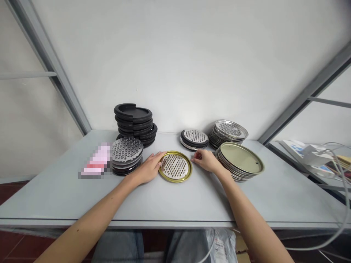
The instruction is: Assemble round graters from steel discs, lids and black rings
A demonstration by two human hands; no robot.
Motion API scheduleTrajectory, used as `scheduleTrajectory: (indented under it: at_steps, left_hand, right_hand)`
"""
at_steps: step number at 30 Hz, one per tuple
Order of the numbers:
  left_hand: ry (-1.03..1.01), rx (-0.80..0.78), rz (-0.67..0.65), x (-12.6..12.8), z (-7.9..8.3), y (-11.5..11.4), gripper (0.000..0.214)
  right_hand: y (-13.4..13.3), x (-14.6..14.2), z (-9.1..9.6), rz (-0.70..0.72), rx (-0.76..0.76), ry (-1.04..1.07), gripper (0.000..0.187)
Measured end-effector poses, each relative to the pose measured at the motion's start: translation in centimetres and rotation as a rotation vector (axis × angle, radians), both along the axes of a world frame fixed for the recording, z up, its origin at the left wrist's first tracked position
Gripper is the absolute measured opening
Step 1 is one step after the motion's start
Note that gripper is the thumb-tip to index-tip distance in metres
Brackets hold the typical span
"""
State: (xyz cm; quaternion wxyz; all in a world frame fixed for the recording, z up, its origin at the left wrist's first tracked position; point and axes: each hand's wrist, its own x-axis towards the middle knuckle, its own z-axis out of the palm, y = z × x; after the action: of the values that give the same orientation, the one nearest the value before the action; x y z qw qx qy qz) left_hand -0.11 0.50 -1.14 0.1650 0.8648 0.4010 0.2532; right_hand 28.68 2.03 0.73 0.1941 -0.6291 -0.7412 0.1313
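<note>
A: Status, quick. Where's the dish?

B: Gold-rimmed dish point(175, 180) lies flat on the table point(175, 204), btwn the hands; perf. disc point(174, 166) sits inside it.

A: Fingers?

B: L hand point(149, 168): fingers extended, approx. together, tips at dish's L rim. R hand point(207, 160): fingers curled, thumb + index tips nr each other, just beside R rim; can't tell if they pinch anything.

A: Done vs. left?

B: Done, AFAICT: one disc in one dish; can't tell if it's fixed. Left, my guess: most of the lot, since disc stack point(127, 149) (L) and olive dish stack point(241, 159) (R) stand apart. Black ring stack point(134, 120) at rear L, silver stack point(230, 129) at rear R; unclear if those count as finished.
</note>
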Motion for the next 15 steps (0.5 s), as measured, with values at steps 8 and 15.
scheduleTrajectory:
  at_steps: [8, 15]
  left_hand:
    - [-0.070, 0.104, 0.118, 0.5, 0.4, -0.1, 0.039]
    - [0.032, 0.040, 0.015, 0.3, 0.5, -0.8, 0.069]
  right_hand:
    - [-0.2, -1.8, -0.2, 0.102, 0.223, 0.151, 0.017]
    - [-0.1, -3.3, -1.1, 0.192, 0.249, 0.254, 0.016]
